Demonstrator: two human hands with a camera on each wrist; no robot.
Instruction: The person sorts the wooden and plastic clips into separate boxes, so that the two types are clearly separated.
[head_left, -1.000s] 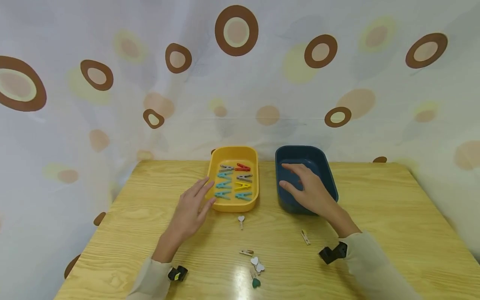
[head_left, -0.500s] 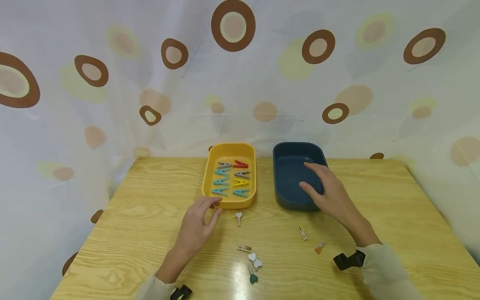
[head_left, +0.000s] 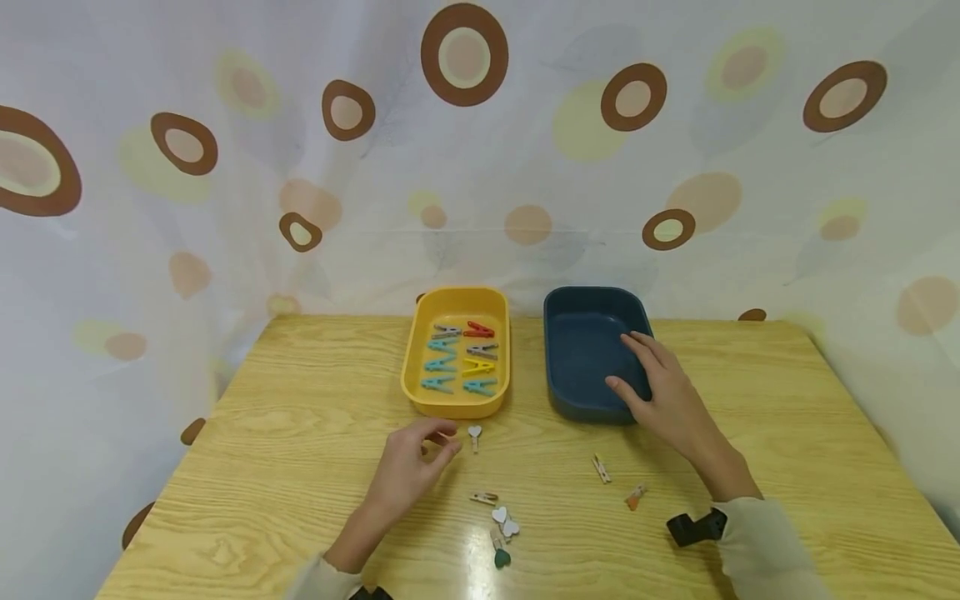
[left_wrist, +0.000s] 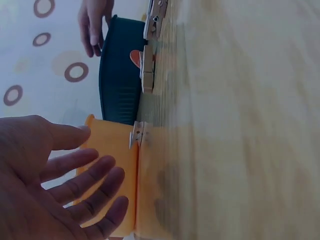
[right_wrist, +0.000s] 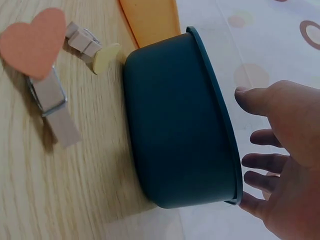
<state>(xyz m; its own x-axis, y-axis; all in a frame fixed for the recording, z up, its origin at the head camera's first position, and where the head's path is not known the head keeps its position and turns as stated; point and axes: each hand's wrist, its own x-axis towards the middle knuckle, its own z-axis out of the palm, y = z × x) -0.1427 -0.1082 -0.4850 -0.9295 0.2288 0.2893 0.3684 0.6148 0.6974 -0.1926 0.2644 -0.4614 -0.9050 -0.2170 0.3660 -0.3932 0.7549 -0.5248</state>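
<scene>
In the head view my left hand (head_left: 411,468) hovers with relaxed, slightly bent fingers just left of a small wooden clothespin with a white heart (head_left: 475,432). Nothing is held in it. My right hand (head_left: 670,406) is spread at the right side of a dark blue bin (head_left: 591,354), fingers above its rim; I cannot tell whether they touch it. The bin's visible floor is bare. A yellow bin (head_left: 455,411) holds two columns of plastic clothespins, among them a red clothespin (head_left: 478,330) and a yellow clothespin (head_left: 478,367).
On the wooden table (head_left: 300,433) lie more small clothespins: one with a yellow end (head_left: 602,469), one with an orange heart (head_left: 636,497), a plain-looking one (head_left: 483,497), white hearts (head_left: 505,522) and a green heart (head_left: 502,557). A patterned cloth (head_left: 360,192) hangs behind.
My left hand has drawn back from the yellow bin toward the white-heart clothespin. My right hand has shifted right from over the blue bin's middle, and the orange-heart clothespin has come into view.
</scene>
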